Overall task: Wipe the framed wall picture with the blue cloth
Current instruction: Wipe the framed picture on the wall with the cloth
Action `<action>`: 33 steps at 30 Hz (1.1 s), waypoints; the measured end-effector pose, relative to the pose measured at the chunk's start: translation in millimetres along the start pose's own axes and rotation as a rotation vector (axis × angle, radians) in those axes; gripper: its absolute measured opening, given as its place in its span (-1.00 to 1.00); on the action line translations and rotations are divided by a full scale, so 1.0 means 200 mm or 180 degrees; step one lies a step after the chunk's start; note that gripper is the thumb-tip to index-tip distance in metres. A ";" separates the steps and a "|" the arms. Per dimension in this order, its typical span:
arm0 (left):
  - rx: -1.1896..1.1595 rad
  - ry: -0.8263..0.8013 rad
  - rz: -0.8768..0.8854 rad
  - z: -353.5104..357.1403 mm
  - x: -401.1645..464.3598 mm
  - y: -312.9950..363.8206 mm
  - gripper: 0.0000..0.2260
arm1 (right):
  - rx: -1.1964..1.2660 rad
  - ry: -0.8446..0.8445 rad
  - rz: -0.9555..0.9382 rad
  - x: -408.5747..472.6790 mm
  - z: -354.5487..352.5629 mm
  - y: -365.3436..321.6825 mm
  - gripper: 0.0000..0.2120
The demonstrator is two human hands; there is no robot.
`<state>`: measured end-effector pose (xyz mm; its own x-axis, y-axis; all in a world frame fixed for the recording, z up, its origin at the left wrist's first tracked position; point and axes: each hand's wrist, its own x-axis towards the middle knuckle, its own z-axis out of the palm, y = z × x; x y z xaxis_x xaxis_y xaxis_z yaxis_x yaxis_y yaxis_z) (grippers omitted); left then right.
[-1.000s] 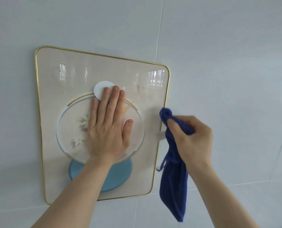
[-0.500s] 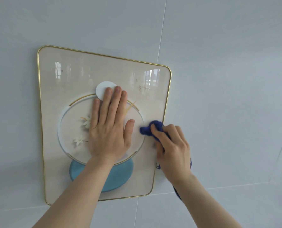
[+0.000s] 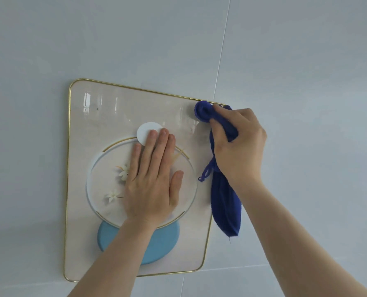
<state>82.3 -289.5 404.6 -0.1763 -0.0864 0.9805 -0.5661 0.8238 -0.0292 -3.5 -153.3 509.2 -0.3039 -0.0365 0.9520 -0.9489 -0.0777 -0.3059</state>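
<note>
So the framed wall picture (image 3: 97,211) is hanging flat on a pale tiled wall (image 3: 306,61), with a thin gold rim (image 3: 68,168) running round its edge. The left hand (image 3: 150,189) is lying flat on the middle of it, fingers (image 3: 157,151) released, spread and holding nothing, just pressing on the glossy face. The right hand (image 3: 238,146) is clenching a bunched wad of the blue cloth (image 3: 225,202) and pushing it against the picture's top right corner, right by the rim, while the rest of the cloth is dangling down along the right edge.

My take on handling: the cloth is soft and floppy, so bunching it into a pad like this is giving the fingertips something firm to push with. The loose tail and little thread loop are probably going to flap around, and I'd tuck them in. The picture's face is looking slick and shiny, possibly fragile, and it's probably light enough to swing on its hanger, so bracing the centre with a flat palm seems smart. Light pressure near the corners, I reckon.
</note>
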 end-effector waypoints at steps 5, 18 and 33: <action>-0.0003 -0.0024 -0.0004 0.00 0.00 0.00 -0.41 | -0.0762 0.0266 -0.0677 -0.02 0.15 0.05 -0.77; -0.0096 -0.0047 0.0026 -0.01 0.00 -0.01 -0.42 | -0.0738 -0.0242 -0.1253 -0.15 0.20 0.08 -0.64; -0.0119 -0.0075 0.0041 -0.02 0.00 -0.01 -0.42 | -0.0863 0.0337 -0.1497 -0.16 0.25 0.14 -0.89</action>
<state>86.0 -288.9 405.3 -0.2024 -0.0885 0.9753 -0.5334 0.8452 -0.0340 -15.9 -204.8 469.2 0.1644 0.0418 0.9855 -0.9681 0.1983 0.1531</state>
